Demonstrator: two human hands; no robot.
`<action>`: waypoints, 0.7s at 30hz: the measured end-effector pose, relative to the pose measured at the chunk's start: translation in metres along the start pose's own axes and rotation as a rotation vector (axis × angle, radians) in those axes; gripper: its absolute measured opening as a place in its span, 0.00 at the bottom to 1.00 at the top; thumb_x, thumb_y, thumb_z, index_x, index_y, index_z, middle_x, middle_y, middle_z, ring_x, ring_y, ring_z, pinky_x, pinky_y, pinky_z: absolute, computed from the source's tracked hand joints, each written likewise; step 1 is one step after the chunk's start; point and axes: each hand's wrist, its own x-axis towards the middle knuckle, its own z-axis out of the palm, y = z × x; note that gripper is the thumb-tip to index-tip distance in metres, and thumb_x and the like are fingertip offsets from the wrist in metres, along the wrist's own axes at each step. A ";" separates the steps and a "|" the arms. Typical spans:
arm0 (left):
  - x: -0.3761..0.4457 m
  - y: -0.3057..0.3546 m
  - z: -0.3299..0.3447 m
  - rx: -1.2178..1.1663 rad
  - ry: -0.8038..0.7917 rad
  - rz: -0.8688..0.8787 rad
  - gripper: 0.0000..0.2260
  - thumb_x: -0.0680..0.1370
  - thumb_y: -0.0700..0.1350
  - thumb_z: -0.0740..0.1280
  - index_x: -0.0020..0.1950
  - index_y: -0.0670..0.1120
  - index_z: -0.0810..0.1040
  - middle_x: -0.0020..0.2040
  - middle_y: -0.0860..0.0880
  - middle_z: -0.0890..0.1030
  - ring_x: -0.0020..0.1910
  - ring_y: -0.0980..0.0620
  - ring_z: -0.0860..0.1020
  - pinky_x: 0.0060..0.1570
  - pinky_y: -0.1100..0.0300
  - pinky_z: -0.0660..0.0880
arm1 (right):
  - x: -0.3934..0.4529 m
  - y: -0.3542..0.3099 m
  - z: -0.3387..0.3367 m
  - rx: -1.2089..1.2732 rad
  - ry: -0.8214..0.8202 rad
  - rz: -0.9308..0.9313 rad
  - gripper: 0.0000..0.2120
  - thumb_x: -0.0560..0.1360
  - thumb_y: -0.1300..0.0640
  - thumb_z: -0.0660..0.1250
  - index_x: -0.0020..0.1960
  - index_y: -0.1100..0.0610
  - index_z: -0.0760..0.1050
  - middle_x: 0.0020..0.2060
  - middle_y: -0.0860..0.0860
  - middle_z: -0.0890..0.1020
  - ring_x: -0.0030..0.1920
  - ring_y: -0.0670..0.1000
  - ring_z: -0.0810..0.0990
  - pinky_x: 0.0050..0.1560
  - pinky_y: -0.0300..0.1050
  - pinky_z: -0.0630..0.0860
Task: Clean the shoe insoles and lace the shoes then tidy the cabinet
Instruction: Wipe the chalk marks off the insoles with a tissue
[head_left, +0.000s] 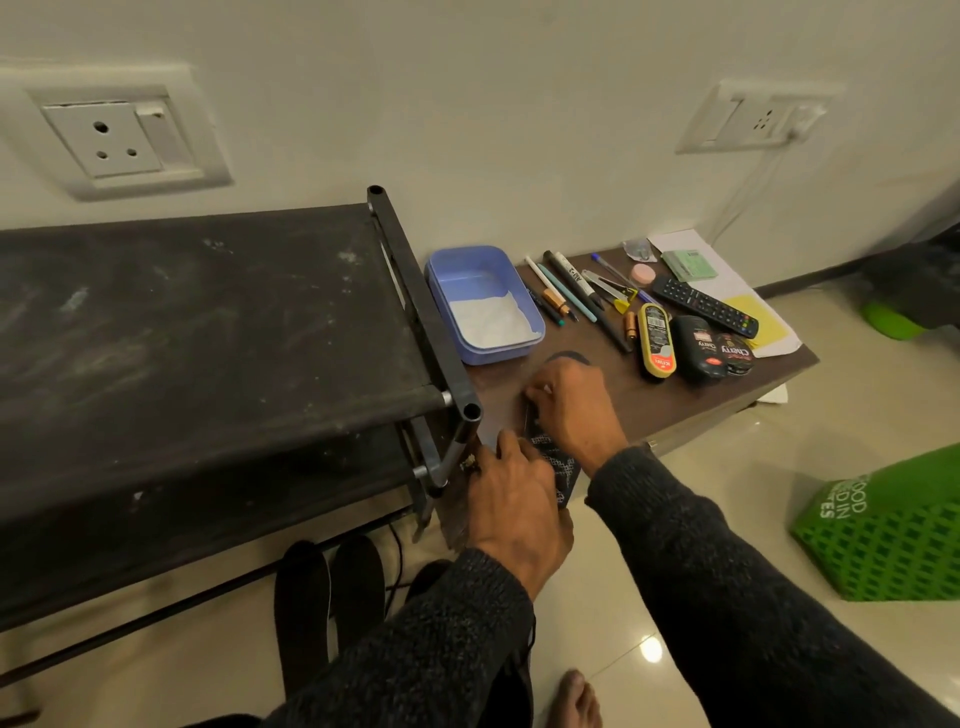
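Black fabric, scuffed and dusty, covers the top tier of the rack (208, 322) on the left, and under its lower edge two dark insoles (327, 597) lie side by side on the tiled floor. Just right of the rack's corner post, the left hand (511, 499) reaches in palm down, fingers curled and pressed onto the near end of a dark patterned insole (556, 462) that lies across the front edge of the low brown cabinet (691, 410); a ring shows on one finger. How tightly it grips cannot be told, since the fingertips are hidden. The right hand (571, 405) sits just beyond, knuckles up, fingers bent and pinched at the far part of the same insole, whose curved tip (569, 356) peeks out past the knuckles. Both sleeves are dark knit. Behind the hands, a lilac tub (483, 304) with white paper in it stands beside the rack. Further right lie pens (566, 296), a battery (630, 325), a yellow-rimmed shoe brush (657, 340), two black polish bottles (711, 348), a remote (704, 306) and papers (737, 291). A green crate (893, 535) stands on the floor at far right.
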 end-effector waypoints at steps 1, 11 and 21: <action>0.000 0.000 -0.001 0.002 0.000 -0.001 0.32 0.75 0.57 0.71 0.72 0.41 0.68 0.65 0.44 0.66 0.61 0.42 0.70 0.55 0.50 0.77 | -0.006 0.000 -0.001 0.015 -0.017 -0.017 0.07 0.77 0.64 0.68 0.44 0.63 0.84 0.44 0.57 0.84 0.45 0.57 0.80 0.50 0.53 0.78; -0.003 0.000 0.000 0.013 -0.002 0.019 0.37 0.77 0.57 0.69 0.78 0.38 0.62 0.66 0.43 0.65 0.64 0.43 0.69 0.57 0.51 0.77 | 0.030 0.040 -0.040 0.235 0.087 0.261 0.14 0.77 0.64 0.70 0.62 0.58 0.82 0.59 0.53 0.84 0.55 0.48 0.81 0.57 0.43 0.76; -0.006 0.000 0.005 0.081 0.038 -0.003 0.36 0.77 0.59 0.68 0.77 0.39 0.64 0.64 0.44 0.66 0.55 0.44 0.73 0.46 0.53 0.78 | 0.040 0.053 -0.037 -0.081 -0.097 0.098 0.15 0.74 0.70 0.69 0.57 0.57 0.84 0.58 0.55 0.83 0.58 0.54 0.80 0.56 0.41 0.75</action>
